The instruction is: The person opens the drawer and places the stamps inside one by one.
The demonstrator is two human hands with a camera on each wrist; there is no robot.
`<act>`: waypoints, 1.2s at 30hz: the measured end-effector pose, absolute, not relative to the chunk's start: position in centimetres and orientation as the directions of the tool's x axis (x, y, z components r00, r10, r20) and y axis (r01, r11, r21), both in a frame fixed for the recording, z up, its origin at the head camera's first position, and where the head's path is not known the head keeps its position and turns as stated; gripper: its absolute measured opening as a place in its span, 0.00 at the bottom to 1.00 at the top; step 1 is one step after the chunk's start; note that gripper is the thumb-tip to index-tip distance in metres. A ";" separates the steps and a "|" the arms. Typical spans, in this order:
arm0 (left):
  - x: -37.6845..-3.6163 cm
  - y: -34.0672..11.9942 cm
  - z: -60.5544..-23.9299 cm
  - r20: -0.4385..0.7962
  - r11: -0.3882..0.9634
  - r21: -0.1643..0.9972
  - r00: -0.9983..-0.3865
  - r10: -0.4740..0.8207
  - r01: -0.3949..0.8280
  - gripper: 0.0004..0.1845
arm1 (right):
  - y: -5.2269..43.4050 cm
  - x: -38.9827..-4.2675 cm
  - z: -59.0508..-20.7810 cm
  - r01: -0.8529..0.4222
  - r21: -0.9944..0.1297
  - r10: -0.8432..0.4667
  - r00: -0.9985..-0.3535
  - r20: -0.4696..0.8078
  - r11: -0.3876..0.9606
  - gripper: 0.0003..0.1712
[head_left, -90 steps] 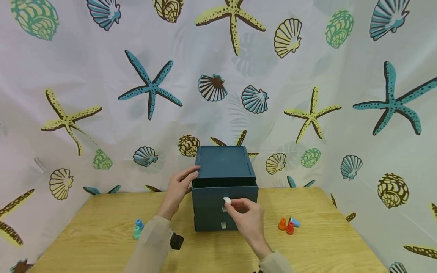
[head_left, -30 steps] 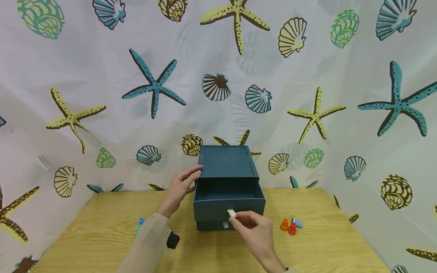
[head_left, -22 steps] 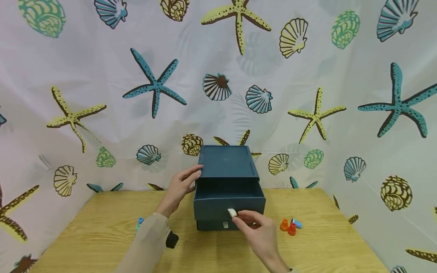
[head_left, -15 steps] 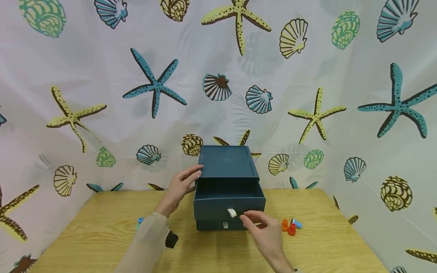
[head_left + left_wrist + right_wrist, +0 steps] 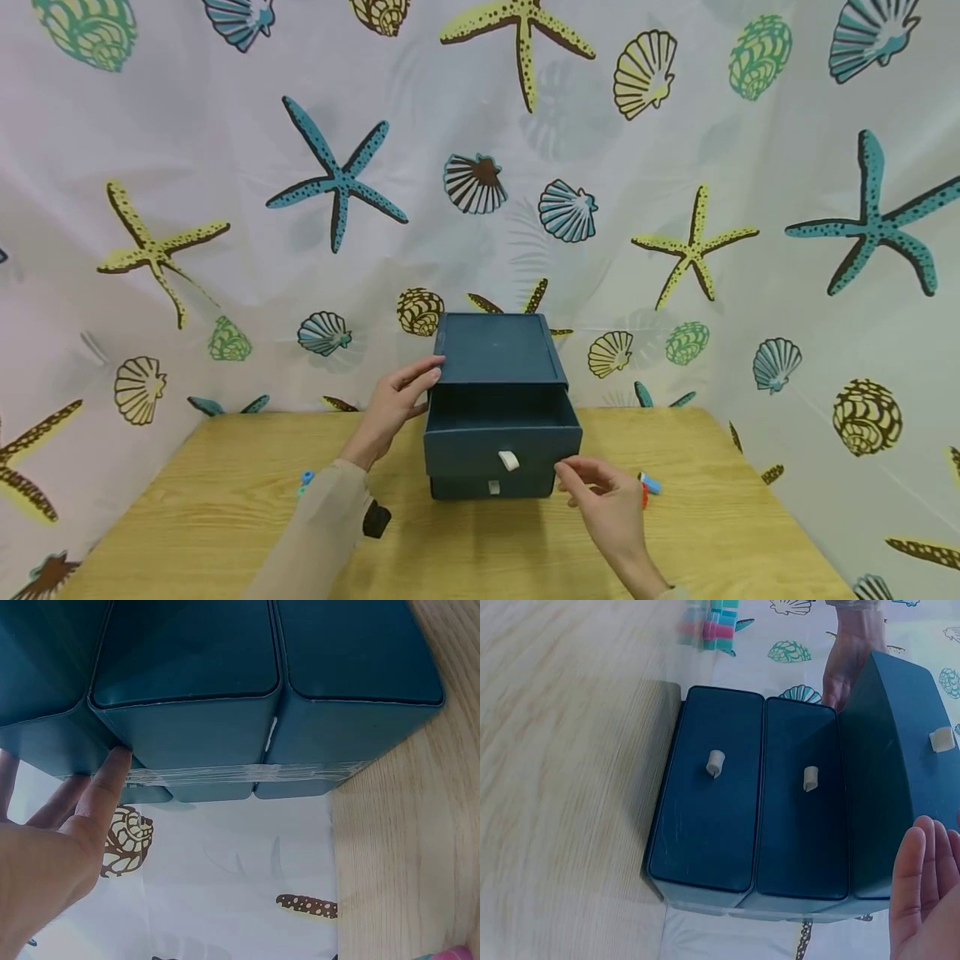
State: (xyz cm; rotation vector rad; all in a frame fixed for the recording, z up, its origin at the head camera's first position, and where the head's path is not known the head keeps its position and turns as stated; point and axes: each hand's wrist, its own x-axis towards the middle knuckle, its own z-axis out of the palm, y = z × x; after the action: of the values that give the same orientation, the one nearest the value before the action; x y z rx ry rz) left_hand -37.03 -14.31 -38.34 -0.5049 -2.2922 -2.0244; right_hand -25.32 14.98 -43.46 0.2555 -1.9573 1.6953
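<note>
A wooden table (image 5: 225, 517) stands before a curtain (image 5: 225, 125) printed with shells and starfish. At the table's twelve o'clock sits a dark blue drawer box (image 5: 495, 350), its top drawer (image 5: 501, 446) pulled out, a small white tab (image 5: 508, 460) on its front. The left hand (image 5: 393, 404) rests with straight fingers against the box's side at nine o'clock. The right hand (image 5: 607, 508), loosely curled and holding nothing, hovers at the drawer's four o'clock, just beside small coloured caps (image 5: 649, 485).
</note>
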 end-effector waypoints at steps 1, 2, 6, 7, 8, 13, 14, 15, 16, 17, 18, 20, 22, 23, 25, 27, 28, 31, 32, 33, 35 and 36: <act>-37.0 -14.3 -38.3 0.245 0.092 0.959 -0.945 0.215 0.269 0.29 | 15.1 -25.4 -43.5 -0.476 -0.859 0.200 -0.837 0.509 0.191 0.05; -37.0 -14.3 -38.3 0.245 0.092 0.959 -0.945 0.217 0.270 0.29 | 15.3 -25.5 -43.6 -0.481 -0.856 0.203 -0.834 0.514 0.190 0.04; -37.0 -14.5 -38.4 0.249 0.095 0.957 -0.945 0.213 0.274 0.29 | 15.8 -25.8 -44.0 -0.498 -0.848 0.208 -0.823 0.528 0.179 0.03; -37.0 -14.5 -38.5 0.250 0.094 0.957 -0.945 0.210 0.275 0.28 | 16.0 -25.8 -44.0 -0.501 -0.847 0.211 -0.821 0.530 0.177 0.04; -37.0 -14.5 -38.5 0.251 0.094 0.957 -0.946 0.206 0.275 0.28 | 16.2 -25.9 -44.1 -0.501 -0.847 0.215 -0.820 0.530 0.177 0.04; -37.0 -14.6 -38.4 0.246 0.098 0.958 -0.947 0.205 0.270 0.29 | 17.1 -26.6 -44.4 -0.474 -0.859 0.244 -0.825 0.510 0.194 0.07; -37.0 -14.6 -38.4 0.244 0.100 0.958 -0.948 0.203 0.268 0.30 | 17.2 -26.7 -44.4 -0.466 -0.865 0.247 -0.830 0.501 0.188 0.07; -37.0 -14.6 -38.4 0.244 0.100 0.958 -0.948 0.203 0.268 0.30 | 17.4 -26.9 -44.5 -0.457 -0.870 0.245 -0.836 0.491 0.182 0.07; -37.0 -14.7 -38.3 0.243 0.100 0.959 -0.949 0.202 0.267 0.30 | 17.5 -27.0 -44.6 -0.450 -0.876 0.242 -0.843 0.480 0.170 0.06; -36.9 -14.6 -38.3 0.242 0.099 0.959 -0.950 0.199 0.265 0.30 | 17.7 -27.2 -44.8 -0.446 -0.880 0.236 -0.848 0.474 0.166 0.07; -36.9 -14.6 -38.3 0.243 0.098 0.959 -0.950 0.197 0.266 0.29 | 18.0 -27.4 -44.8 -0.436 -0.887 0.229 -0.857 0.461 0.156 0.07; -36.9 -14.5 -38.3 0.246 0.094 0.959 -0.950 0.194 0.267 0.29 | 18.3 -27.5 -44.9 -0.415 -0.900 0.214 -0.875 0.435 0.134 0.09; -36.8 -14.4 -38.4 0.245 0.092 0.960 -0.951 0.189 0.266 0.29 | 18.7 -27.7 -45.1 -0.395 -0.910 0.197 -0.889 0.412 0.124 0.11; -36.8 -14.3 -38.5 0.244 0.093 0.960 -0.951 0.188 0.265 0.29 | 19.0 -27.8 -45.2 -0.384 -0.916 0.191 -0.896 0.401 0.120 0.12; -36.8 -14.3 -38.5 0.245 0.092 0.959 -0.950 0.195 0.267 0.29 | 19.3 -28.0 -45.2 -0.361 -0.926 0.182 -0.909 0.376 0.109 0.13; -36.8 -14.3 -38.5 0.243 0.094 0.960 -0.950 0.194 0.265 0.28 | 19.6 -28.2 -45.3 -0.344 -0.934 0.175 -0.918 0.357 0.100 0.14; -36.8 -14.3 -38.5 0.245 0.095 0.959 -0.949 0.197 0.268 0.28 | 19.7 -28.3 -45.4 -0.334 -0.938 0.174 -0.922 0.346 0.094 0.15; -36.8 -14.4 -38.5 0.253 0.093 0.957 -0.947 0.196 0.275 0.28 | 20.3 -28.6 -45.4 -0.302 -0.950 0.180 -0.933 0.312 0.082 0.16; -36.9 -14.3 -38.5 0.256 0.092 0.956 -0.946 0.198 0.277 0.28 | 20.6 -28.7 -45.5 -0.288 -0.954 0.187 -0.936 0.298 0.082 0.16; -36.9 -14.3 -38.5 0.256 0.091 0.956 -0.946 0.198 0.278 0.27 | 20.9 -28.8 -45.5 -0.274 -0.958 0.194 -0.938 0.286 0.085 0.16; -36.9 -14.4 -38.5 0.255 0.089 0.957 -0.946 0.201 0.276 0.27 | 21.3 -29.0 -45.6 -0.251 -0.964 0.210 -0.941 0.265 0.089 0.16; -36.9 -14.4 -38.5 0.251 0.086 0.958 -0.946 0.204 0.273 0.27 | 21.6 -29.1 -45.6 -0.240 -0.966 0.218 -0.942 0.255 0.094 0.16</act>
State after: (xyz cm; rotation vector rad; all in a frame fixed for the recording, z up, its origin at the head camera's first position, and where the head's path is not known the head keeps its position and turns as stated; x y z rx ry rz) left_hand -36.88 -14.38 -38.51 -0.5003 -2.2758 -2.0274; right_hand -29.15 21.57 -45.63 0.0215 -2.0457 1.9119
